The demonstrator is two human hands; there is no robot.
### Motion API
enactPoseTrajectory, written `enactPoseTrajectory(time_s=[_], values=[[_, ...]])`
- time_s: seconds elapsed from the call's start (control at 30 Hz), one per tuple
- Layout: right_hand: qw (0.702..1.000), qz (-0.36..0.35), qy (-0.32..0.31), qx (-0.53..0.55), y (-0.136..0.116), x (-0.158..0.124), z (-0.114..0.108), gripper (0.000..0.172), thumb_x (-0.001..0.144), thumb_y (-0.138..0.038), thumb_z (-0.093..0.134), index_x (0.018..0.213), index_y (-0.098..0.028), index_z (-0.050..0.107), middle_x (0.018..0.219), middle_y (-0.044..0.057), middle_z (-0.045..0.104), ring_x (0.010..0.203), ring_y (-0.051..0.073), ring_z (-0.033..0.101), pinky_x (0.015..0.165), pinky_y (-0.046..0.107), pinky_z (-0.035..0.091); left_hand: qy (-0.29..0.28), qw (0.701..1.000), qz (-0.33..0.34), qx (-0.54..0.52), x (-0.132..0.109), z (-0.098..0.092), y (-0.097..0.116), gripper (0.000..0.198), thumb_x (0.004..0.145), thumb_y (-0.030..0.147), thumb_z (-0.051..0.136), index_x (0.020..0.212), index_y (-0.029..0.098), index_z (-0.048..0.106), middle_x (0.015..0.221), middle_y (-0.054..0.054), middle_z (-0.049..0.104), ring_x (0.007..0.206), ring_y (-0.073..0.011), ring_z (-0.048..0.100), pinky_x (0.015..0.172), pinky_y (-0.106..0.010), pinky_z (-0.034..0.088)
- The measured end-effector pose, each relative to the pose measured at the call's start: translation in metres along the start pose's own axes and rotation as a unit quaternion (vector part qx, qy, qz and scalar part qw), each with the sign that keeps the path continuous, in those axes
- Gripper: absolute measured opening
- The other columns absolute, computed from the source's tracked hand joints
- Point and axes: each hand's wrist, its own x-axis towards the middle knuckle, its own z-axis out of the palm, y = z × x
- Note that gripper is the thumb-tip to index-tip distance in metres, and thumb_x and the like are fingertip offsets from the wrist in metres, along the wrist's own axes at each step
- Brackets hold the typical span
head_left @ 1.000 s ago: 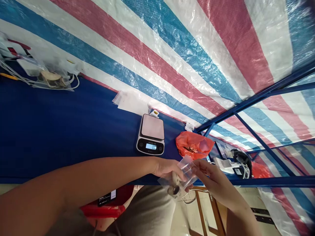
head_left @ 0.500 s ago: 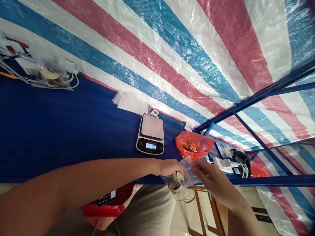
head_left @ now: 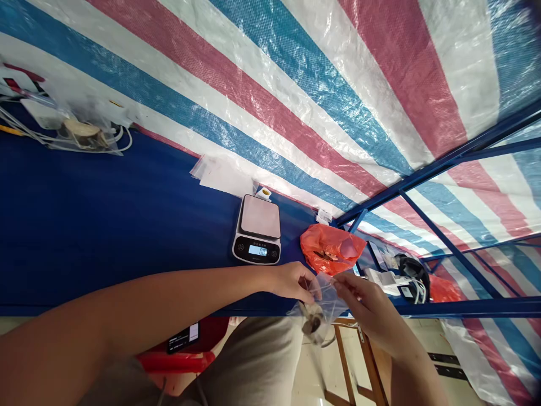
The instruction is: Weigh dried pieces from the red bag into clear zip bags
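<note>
A clear plastic bag (head_left: 337, 307) hangs just off the table's front edge, with beige and dark brown pieces (head_left: 313, 318) low inside it; I cannot make out what kind they are. My right hand (head_left: 359, 296) pinches the bag's upper right edge between thumb and fingers. At the bag's upper left, my left hand (head_left: 296, 282) has its fingers curled in at the mouth, closed on the plastic. Behind my hands is a digital scale (head_left: 261, 217), its plate bare and its lit display reading 0.0.
An open red plastic bag (head_left: 333, 245) stands right of the scale. White papers (head_left: 228, 176) and a small roll (head_left: 264, 194) lie behind it. Another filled clear bag (head_left: 84, 135) sits far left. A blue metal frame (head_left: 450, 228) rises at right; a phone (head_left: 183, 338) rests below the table.
The pieces have dropped lower in the clear bag, away from my left hand's fingers. My left hand has risen slightly; the right still pinches the bag's edge.
</note>
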Motion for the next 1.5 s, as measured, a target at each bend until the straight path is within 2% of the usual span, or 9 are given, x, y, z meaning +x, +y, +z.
enactPoseTrajectory(time_s=[0.2, 0.27, 0.37, 0.43, 0.53, 0.7, 0.93, 1.17, 1.5], values=[[0.997, 0.009, 0.038, 0.069, 0.015, 0.001, 0.006, 0.034, 0.1, -0.052, 0.05, 0.099, -0.022, 0.067, 0.084, 0.003, 0.066, 0.077, 0.019, 0.058, 0.067, 0.028, 0.046, 0.005, 1.0, -0.005, -0.018, 0.002, 0.0, -0.002, 0.025, 0.073, 0.038, 0.081, 0.081, 0.016, 0.072, 0.074, 0.002, 0.062, 0.071, -0.0113, 0.052, 0.066, -0.024, 0.039], [0.985, 0.035, 0.11, 0.13, 0.025, 0.001, 0.014, 0.036, 0.094, -0.056, 0.06, 0.107, -0.023, 0.067, 0.095, 0.005, 0.069, 0.086, 0.021, 0.063, 0.073, 0.029, 0.05, 0.018, 0.999, 0.006, -0.026, 0.003, 0.001, -0.003, 0.028, 0.078, 0.042, 0.077, 0.083, 0.015, 0.071, 0.075, 0.001, 0.061, 0.071, -0.0113, 0.052, 0.067, -0.025, 0.04], [0.924, 0.106, 0.248, 0.27, 0.038, 0.0, 0.038, 0.06, 0.077, -0.059, 0.08, 0.122, -0.024, 0.06, 0.113, 0.009, 0.07, 0.1, 0.026, 0.067, 0.079, 0.033, 0.056, 0.051, 0.997, 0.028, -0.054, 0.005, 0.003, -0.004, 0.036, 0.082, 0.05, 0.074, 0.086, 0.014, 0.067, 0.075, 0.001, 0.059, 0.071, -0.0118, 0.051, 0.068, -0.026, 0.041], [0.876, 0.149, 0.247, 0.387, 0.041, -0.004, 0.061, 0.067, 0.072, -0.058, 0.085, 0.124, -0.024, 0.06, 0.115, 0.01, 0.072, 0.1, 0.027, 0.07, 0.08, 0.035, 0.057, 0.084, 0.992, 0.041, -0.08, 0.006, 0.004, -0.002, 0.039, 0.081, 0.052, 0.074, 0.084, 0.014, 0.065, 0.074, 0.002, 0.057, 0.071, -0.0116, 0.05, 0.07, -0.027, 0.041], [0.823, 0.165, 0.181, 0.513, 0.039, -0.008, 0.093, 0.052, 0.074, -0.056, 0.084, 0.111, -0.022, 0.068, 0.099, 0.007, 0.075, 0.085, 0.023, 0.07, 0.075, 0.034, 0.058, 0.124, 0.984, 0.052, -0.113, 0.006, 0.005, 0.001, 0.042, 0.079, 0.054, 0.075, 0.083, 0.014, 0.065, 0.073, 0.003, 0.055, 0.071, -0.0114, 0.05, 0.072, -0.027, 0.041], [0.776, 0.166, 0.287, 0.536, 0.035, 0.004, 0.114, 0.042, 0.07, -0.054, 0.087, 0.088, -0.021, 0.067, 0.077, 0.0, 0.07, 0.066, 0.017, 0.064, 0.059, 0.027, 0.053, 0.19, 0.97, 0.029, -0.146, 0.011, 0.003, -0.002, 0.043, 0.072, 0.052, 0.081, 0.082, 0.013, 0.067, 0.077, -0.001, 0.063, 0.076, -0.0138, 0.057, 0.075, -0.029, 0.044], [0.787, 0.151, 0.39, 0.454, 0.042, 0.021, 0.117, 0.048, 0.073, -0.062, 0.081, 0.092, -0.021, 0.067, 0.078, 0.002, 0.072, 0.069, 0.019, 0.066, 0.061, 0.028, 0.054, 0.206, 0.967, 0.039, -0.143, 0.014, 0.002, -0.004, 0.033, 0.069, 0.038, 0.082, 0.086, 0.014, 0.066, 0.081, -0.001, 0.065, 0.079, -0.015, 0.06, 0.079, -0.03, 0.046], [0.742, 0.172, 0.432, 0.483, 0.025, 0.02, 0.118, 0.047, 0.071, -0.059, 0.084, 0.093, -0.02, 0.069, 0.083, 0.002, 0.071, 0.07, 0.016, 0.064, 0.062, 0.025, 0.053, 0.149, 0.986, 0.042, -0.06, 0.013, 0.0, -0.006, 0.021, 0.073, 0.028, 0.078, 0.084, 0.014, 0.067, 0.079, -0.001, 0.066, 0.077, -0.0147, 0.059, 0.077, -0.029, 0.045], [0.834, 0.154, 0.381, 0.368, 0.027, 0.014, 0.112, 0.05, 0.074, -0.063, 0.081, 0.095, -0.018, 0.074, 0.084, 0.006, 0.074, 0.072, 0.019, 0.065, 0.063, 0.028, 0.053, 0.17, 0.983, 0.062, -0.027, 0.009, 0.002, 0.0, 0.02, 0.081, 0.035, 0.069, 0.081, 0.016, 0.064, 0.077, 0.001, 0.063, 0.076, -0.0138, 0.054, 0.074, -0.027, 0.041]])
